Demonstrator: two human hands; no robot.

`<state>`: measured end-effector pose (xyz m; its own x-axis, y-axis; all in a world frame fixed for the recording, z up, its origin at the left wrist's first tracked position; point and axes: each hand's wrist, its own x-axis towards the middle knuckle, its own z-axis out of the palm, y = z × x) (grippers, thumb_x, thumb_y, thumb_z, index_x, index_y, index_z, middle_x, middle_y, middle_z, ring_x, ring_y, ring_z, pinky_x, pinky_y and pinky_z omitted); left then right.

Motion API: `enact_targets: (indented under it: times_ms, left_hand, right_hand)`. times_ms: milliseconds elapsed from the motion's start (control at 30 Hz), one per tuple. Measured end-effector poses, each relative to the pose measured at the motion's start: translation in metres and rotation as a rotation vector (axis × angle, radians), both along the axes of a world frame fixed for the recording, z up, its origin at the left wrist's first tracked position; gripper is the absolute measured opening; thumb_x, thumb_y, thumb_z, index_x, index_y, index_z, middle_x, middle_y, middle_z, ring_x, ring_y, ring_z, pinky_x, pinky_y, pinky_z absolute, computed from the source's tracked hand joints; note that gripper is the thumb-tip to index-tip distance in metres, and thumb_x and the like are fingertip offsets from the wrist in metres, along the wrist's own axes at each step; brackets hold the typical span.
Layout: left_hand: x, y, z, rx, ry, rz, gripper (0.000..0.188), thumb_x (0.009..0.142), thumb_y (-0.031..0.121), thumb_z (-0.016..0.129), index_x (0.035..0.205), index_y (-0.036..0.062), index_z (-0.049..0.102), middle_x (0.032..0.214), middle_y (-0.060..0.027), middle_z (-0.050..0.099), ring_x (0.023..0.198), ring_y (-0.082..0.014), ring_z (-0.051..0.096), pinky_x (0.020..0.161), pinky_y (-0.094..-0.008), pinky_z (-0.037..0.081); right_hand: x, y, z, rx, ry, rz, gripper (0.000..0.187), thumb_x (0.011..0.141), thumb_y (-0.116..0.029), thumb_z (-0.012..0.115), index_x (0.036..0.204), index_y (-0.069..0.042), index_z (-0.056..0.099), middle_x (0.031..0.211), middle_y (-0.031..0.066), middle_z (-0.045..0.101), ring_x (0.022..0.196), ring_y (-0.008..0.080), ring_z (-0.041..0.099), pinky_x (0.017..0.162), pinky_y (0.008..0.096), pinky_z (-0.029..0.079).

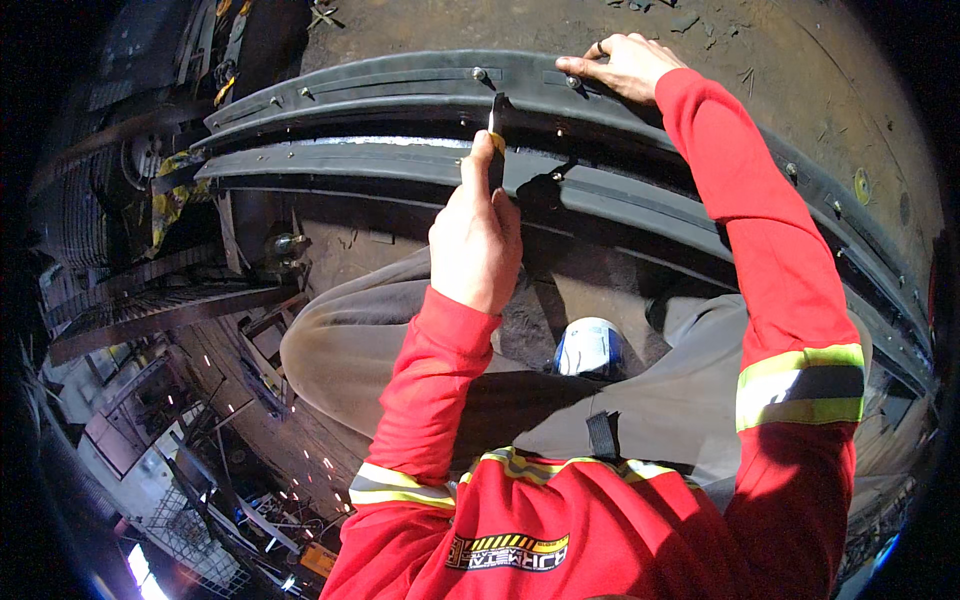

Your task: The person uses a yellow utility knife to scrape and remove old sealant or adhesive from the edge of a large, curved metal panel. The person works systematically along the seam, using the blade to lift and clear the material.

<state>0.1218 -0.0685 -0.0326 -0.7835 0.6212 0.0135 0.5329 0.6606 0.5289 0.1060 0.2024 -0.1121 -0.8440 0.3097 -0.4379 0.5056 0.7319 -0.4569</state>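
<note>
My left hand (475, 238) is closed around the dark handle of a knife (496, 135) with a yellow collar, its short blade pointing up against a long curved black rubber strip (380, 95). The strip runs across the view and carries several bolts along its upper band. My right hand (624, 64) rests flat on the strip's top edge further right, fingers spread over a bolt, a ring on one finger. Both sleeves are red with reflective bands.
A shiny grey metal band (330, 150) lies just below the black strip. A white and blue can (588, 347) stands between my knees. Metal bars and scrap (160, 310) lie at left. Dirty floor (780, 50) spreads beyond the strip.
</note>
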Motion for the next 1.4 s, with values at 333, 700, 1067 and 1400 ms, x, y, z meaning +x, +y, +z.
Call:
enact_targets:
  times_ms: [333,700,1067,1400]
  left_hand:
    - [-0.022,0.01,0.005,-0.038,-0.024,-0.057,0.051,0.083,0.001,0.055,0.132,0.0085,0.04,0.072,-0.0239,0.062,0.067,-0.0424,0.064,0.056,-0.0481,0.051]
    - [-0.003,0.001,-0.006,-0.023,0.0,-0.017,0.056,0.084,0.002,0.055,0.138,0.0065,0.037,0.071,-0.0214,0.06,0.063,-0.0396,0.062,0.056,-0.0478,0.049]
    - [0.018,-0.039,0.028,-0.087,-0.137,0.098,0.044,0.093,0.006,0.052,0.136,0.0108,0.043,0.076,-0.0179,0.062,0.061,-0.0257,0.063,0.058,-0.0351,0.048]
    - [-0.044,-0.09,0.074,-0.026,-0.125,-0.126,0.037,0.089,0.01,0.066,0.123,0.0001,0.055,0.091,-0.0068,0.062,0.078,-0.0089,0.053,0.07,-0.0251,0.045]
  right_hand:
    - [-0.003,0.003,-0.006,-0.008,0.008,0.004,0.087,0.073,-0.088,0.042,0.118,-0.018,0.069,0.117,0.0118,0.068,0.112,0.0304,0.063,0.097,0.0463,0.046]
    - [-0.003,0.006,-0.007,-0.028,0.003,0.011,0.086,0.074,-0.087,0.043,0.117,-0.017,0.07,0.117,0.0119,0.068,0.111,0.0304,0.063,0.098,0.0465,0.046]
    - [-0.004,0.0,-0.007,-0.003,0.039,0.025,0.09,0.073,-0.088,0.042,0.114,-0.013,0.071,0.115,0.0136,0.068,0.11,0.0305,0.063,0.097,0.0466,0.045]
    - [0.026,-0.028,0.033,0.102,0.65,-0.393,0.049,0.089,-0.05,0.061,0.104,-0.004,0.069,0.096,0.0133,0.07,0.081,0.0212,0.067,0.076,0.0375,0.054]
